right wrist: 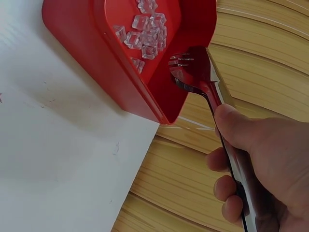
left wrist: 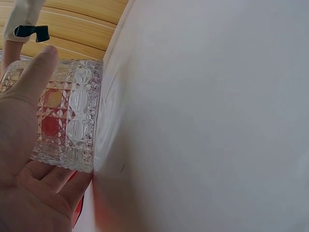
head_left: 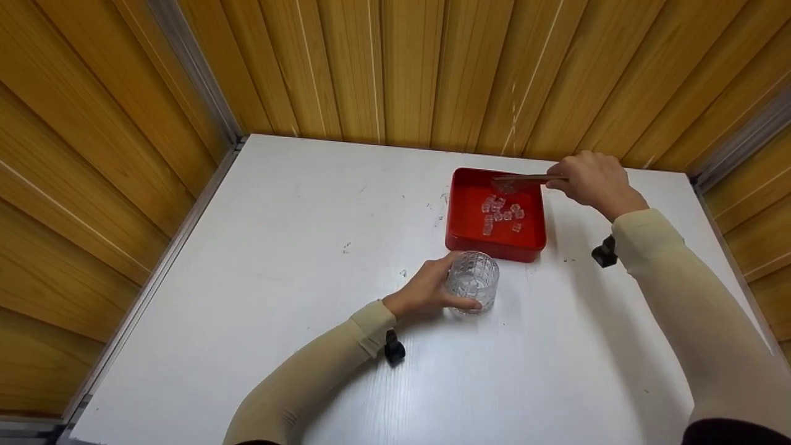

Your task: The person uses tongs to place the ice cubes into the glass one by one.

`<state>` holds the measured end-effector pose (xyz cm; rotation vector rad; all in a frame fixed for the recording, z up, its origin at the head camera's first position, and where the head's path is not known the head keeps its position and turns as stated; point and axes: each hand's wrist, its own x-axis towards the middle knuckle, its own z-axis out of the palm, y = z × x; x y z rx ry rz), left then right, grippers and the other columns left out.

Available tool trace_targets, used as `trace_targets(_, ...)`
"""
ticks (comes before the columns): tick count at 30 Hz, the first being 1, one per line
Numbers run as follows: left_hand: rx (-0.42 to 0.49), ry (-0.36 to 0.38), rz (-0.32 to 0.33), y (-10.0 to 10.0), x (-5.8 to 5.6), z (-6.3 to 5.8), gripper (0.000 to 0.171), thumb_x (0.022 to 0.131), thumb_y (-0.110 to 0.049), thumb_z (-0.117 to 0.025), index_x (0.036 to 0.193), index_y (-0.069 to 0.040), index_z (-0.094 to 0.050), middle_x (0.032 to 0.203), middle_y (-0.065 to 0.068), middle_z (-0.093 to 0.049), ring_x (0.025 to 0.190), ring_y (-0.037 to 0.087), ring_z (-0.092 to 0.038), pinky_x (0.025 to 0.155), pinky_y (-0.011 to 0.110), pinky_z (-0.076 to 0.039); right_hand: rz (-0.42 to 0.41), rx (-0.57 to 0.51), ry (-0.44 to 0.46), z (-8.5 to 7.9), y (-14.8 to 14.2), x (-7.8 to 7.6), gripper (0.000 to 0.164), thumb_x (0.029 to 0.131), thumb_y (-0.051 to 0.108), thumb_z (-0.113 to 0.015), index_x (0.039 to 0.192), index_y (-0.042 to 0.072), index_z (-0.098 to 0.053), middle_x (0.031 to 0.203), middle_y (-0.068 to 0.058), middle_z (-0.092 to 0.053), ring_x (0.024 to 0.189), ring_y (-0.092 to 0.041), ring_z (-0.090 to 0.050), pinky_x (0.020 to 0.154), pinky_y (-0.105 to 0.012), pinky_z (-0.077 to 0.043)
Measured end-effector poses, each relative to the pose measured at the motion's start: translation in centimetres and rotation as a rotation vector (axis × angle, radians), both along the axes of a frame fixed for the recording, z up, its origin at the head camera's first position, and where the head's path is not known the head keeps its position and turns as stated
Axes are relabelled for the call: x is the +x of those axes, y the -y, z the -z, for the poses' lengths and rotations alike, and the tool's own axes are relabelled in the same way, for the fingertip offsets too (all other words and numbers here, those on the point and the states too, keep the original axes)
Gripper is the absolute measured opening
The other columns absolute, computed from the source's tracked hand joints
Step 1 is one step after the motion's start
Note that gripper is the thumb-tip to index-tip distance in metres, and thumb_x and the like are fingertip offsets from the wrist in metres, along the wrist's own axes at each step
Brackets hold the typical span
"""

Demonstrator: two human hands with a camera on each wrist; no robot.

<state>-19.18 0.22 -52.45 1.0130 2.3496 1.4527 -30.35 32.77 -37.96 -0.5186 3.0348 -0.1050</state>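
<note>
In the head view my left hand (head_left: 432,287) holds a clear cut-glass tumbler (head_left: 474,283), which stands on the white table just in front of a red square tray (head_left: 496,250). The left wrist view shows the thumb on one side of the tumbler (left wrist: 72,113) and the fingers on the other. My right hand (head_left: 590,179) grips the handle of shiny metal tongs (right wrist: 227,130) over the tray's far right corner. Their slotted, fork-like end dips inside the tray wall. Several clear ice-like cubes (right wrist: 148,36) lie on the tray floor, apart from the tongs.
The white table (head_left: 296,247) meets a yellow wood-plank wall (head_left: 383,74) along its far edge, close behind the tray. Another plank wall (head_left: 80,154) rises at the left. Small dark marks dot the tabletop. A black wrist device (head_left: 394,349) hangs at the left sleeve.
</note>
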Motion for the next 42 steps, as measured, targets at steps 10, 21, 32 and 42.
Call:
trace_targets(10, -0.012, -0.013, 0.007, 0.1, -0.1, -0.1, 0.088, 0.076, -0.031, -0.094, 0.148, -0.015, -0.047, 0.131, 0.005, -0.067, 0.117, 0.014, -0.063, 0.1, 0.024, -0.049, 0.003, -0.038, -0.042, -0.7, -0.5, 1.0, 0.023, 0.097, 0.022, -0.072, 0.117, 0.01, -0.078, 0.091, -0.013, -0.074, 0.066, -0.027, -0.054, 0.052, -0.036, -0.046)
trace_targets(21, -0.006, 0.003, 0.016, -0.1, -0.1, 0.0, 0.087, 0.075, -0.033, -0.094, 0.147, -0.016, -0.048, 0.13, 0.003, -0.067, 0.115, 0.012, -0.063, 0.101, 0.024, -0.049, 0.0, -0.058, -0.055, -1.7, -0.5, 2.6, 0.024, 0.096, 0.023, -0.074, 0.118, 0.013, -0.078, 0.088, -0.011, -0.074, 0.068, -0.027, -0.054, 0.054, -0.036, -0.044)
trace_targets(32, -0.014, -0.021, 0.024, -0.1, -0.4, 0.1, 0.089, 0.075, -0.035, -0.094, 0.148, -0.018, -0.047, 0.132, 0.004, -0.067, 0.117, 0.012, -0.063, 0.101, 0.024, -0.048, -0.093, -0.114, -0.108, -2.2, 0.0, 5.3, 0.023, 0.092, 0.018, -0.08, 0.114, 0.011, -0.08, 0.089, -0.009, -0.077, 0.062, -0.02, -0.053, 0.052, -0.034, -0.043)
trace_targets(42, -0.021, 0.008, 0.037, 0.0, -0.2, -0.1, 0.088, 0.077, -0.035, -0.092, 0.15, -0.019, -0.045, 0.134, 0.003, -0.065, 0.118, 0.012, -0.061, 0.103, 0.025, -0.047, -0.168, -0.109, -0.175, -2.5, 0.7, 8.2, 0.028, 0.087, 0.013, -0.083, 0.115, 0.012, -0.08, 0.09, -0.006, -0.078, 0.063, -0.017, -0.055, 0.056, -0.032, -0.045)
